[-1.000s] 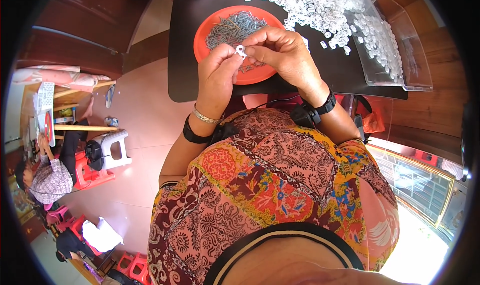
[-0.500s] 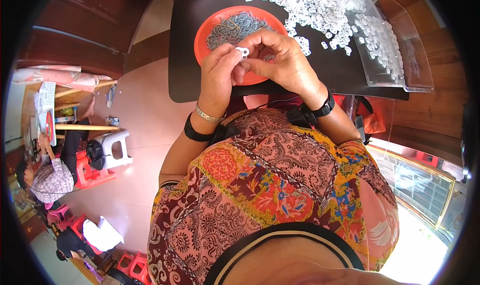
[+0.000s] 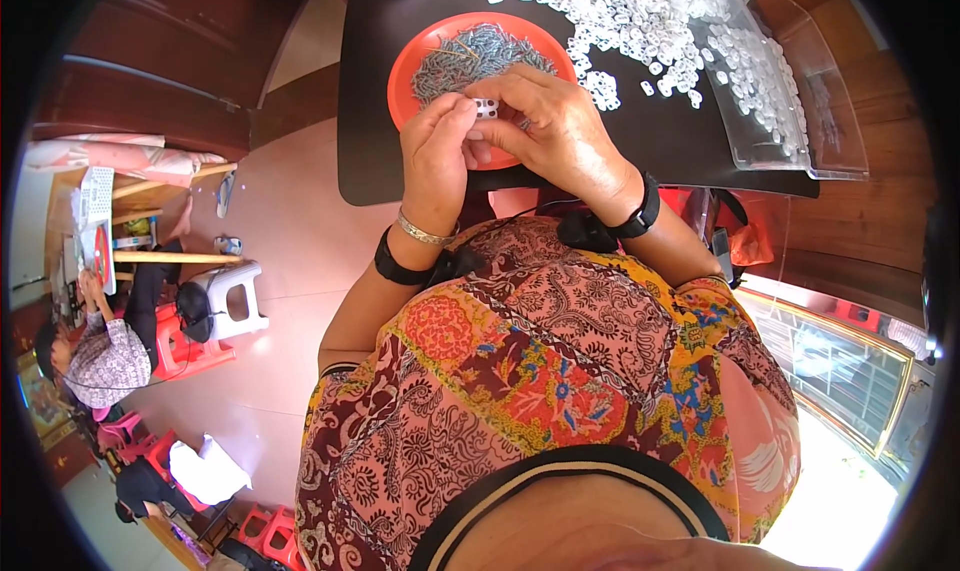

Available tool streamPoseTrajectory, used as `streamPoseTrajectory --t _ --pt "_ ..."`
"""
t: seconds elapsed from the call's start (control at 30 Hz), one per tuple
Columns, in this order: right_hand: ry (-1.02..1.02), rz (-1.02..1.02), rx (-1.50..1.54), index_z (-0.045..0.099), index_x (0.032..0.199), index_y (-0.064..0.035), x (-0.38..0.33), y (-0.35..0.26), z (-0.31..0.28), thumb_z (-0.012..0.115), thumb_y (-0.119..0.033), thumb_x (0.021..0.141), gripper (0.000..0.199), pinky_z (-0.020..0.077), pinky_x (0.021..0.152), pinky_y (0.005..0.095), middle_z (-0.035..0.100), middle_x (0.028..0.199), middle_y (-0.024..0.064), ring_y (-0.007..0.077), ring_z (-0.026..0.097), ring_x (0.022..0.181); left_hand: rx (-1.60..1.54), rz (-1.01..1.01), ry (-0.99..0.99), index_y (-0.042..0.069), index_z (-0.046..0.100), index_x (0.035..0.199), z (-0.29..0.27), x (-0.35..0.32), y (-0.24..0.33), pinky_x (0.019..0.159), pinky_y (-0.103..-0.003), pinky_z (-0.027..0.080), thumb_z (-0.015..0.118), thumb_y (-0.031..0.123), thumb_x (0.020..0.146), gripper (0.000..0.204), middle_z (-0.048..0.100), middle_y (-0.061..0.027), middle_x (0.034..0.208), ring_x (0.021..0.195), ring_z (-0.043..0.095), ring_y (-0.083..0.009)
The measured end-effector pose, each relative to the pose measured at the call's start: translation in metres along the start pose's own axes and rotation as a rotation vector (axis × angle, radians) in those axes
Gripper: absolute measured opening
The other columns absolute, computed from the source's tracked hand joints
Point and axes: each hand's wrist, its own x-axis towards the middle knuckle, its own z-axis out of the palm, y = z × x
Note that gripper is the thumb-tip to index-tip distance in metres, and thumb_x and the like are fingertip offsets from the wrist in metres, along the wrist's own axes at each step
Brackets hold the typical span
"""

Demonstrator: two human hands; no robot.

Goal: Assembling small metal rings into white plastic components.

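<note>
A small white plastic piece with dark holes (image 3: 486, 109) sits between my two hands, above the near part of a red plastic dish (image 3: 402, 83). My left hand (image 3: 436, 151) is closed, pinching the piece's left end between thumb and fingers. From the other side my right hand (image 3: 560, 131) closes thumb and fingertips round its right end. Parts of the piece are covered by my fingers, so I cannot tell whether it is one piece or two together. Grey screws (image 3: 470, 59) are heaped in the dish beyond my hands.
Many loose white plastic pieces (image 3: 640, 31) are spread over the black table (image 3: 370, 161) at the far right. Beside them a clear plastic tray (image 3: 840, 151) lies with more pieces. Off to the left, another person (image 3: 105, 356) sits near stools.
My right hand has shifted slightly left and its fingertips have closed in on the white piece. More holes of the piece show now. My left hand has barely moved.
</note>
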Motion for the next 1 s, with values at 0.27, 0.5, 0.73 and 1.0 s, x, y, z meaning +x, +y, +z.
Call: streamPoseTrajectory --t 0.27,0.5,0.73,1.0 --pt "0.023 -0.004 0.040 0.064 0.092 -0.0066 -0.002 0.000 0.001 0.071 -0.016 0.077 0.019 0.0522 0.061 0.0326 0.066 0.080 0.0075 0.0249 0.066 0.072 -0.028 0.044 -0.035 0.001 0.057 0.072 -0.002 0.000 0.001 0.048 -0.022 0.037 0.048 0.019 0.089 0.027 0.055 -0.0035 0.059 0.051 0.049 -0.0088" --pt "-0.011 0.025 0.057 0.063 0.087 -0.0063 -0.003 -0.003 -0.002 0.069 -0.016 0.078 0.014 0.0519 0.059 0.0329 0.066 0.077 0.0080 0.0257 0.065 0.069 -0.022 0.020 -0.035 0.001 0.057 0.069 -0.001 -0.002 0.003 0.048 -0.022 0.036 0.048 0.019 0.088 0.027 0.054 -0.0036 0.057 0.050 0.047 -0.0086" --pt "0.019 -0.020 0.047 0.062 0.083 -0.0065 -0.005 -0.001 0.000 0.068 -0.014 0.078 0.011 0.0513 0.056 0.0343 0.063 0.072 0.0086 0.0265 0.064 0.065 -0.024 0.027 -0.047 0.000 0.057 0.073 0.000 -0.005 0.003 0.047 -0.021 0.035 0.048 0.018 0.089 0.026 0.054 -0.0037 0.058 0.049 0.048 -0.0085" --pt "0.097 -0.096 0.049 0.065 0.087 -0.0069 -0.005 0.003 -0.018 0.070 -0.012 0.076 0.013 0.0525 0.060 0.0319 0.066 0.081 0.0079 0.0248 0.065 0.071 -0.028 0.057 -0.086 0.000 0.061 0.081 0.004 -0.003 0.006 0.049 -0.020 0.035 0.046 0.015 0.090 0.023 0.054 -0.0025 0.061 0.053 0.048 -0.0075"
